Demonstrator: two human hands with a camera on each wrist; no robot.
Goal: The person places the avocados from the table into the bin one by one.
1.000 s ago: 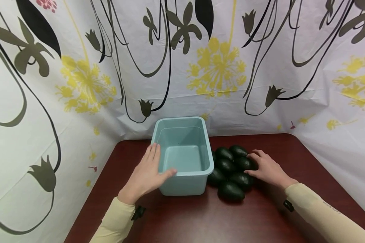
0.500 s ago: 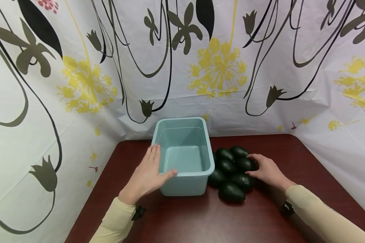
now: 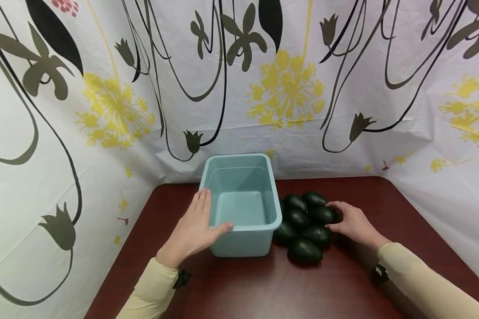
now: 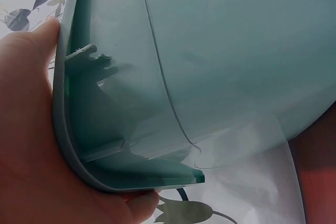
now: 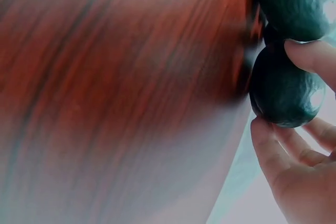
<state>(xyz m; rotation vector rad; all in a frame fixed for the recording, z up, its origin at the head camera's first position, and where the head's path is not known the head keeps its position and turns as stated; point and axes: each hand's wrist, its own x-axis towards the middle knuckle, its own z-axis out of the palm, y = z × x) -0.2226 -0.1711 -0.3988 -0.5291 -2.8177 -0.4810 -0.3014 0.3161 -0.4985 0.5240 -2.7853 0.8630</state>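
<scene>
A light teal plastic bin stands on the table with nothing inside it. My left hand rests on the bin's near left corner, fingers straight along the rim and thumb over the front edge. To the right of the bin lie several dark green avocados in a tight cluster. On the cluster's right side, my right hand pinches one avocado between thumb and fingers. In the right wrist view it sits beside another avocado. Part of the cluster is hidden behind the bin's wall.
The dark red-brown table has rounded far corners. A white cloth with a plant print hangs close behind it and along both sides. Dark wrist devices sit on both sleeves.
My right hand's fingers have drawn in around the rightmost avocado, which has shifted very slightly to the right. The left hand and the bin hold their places.
</scene>
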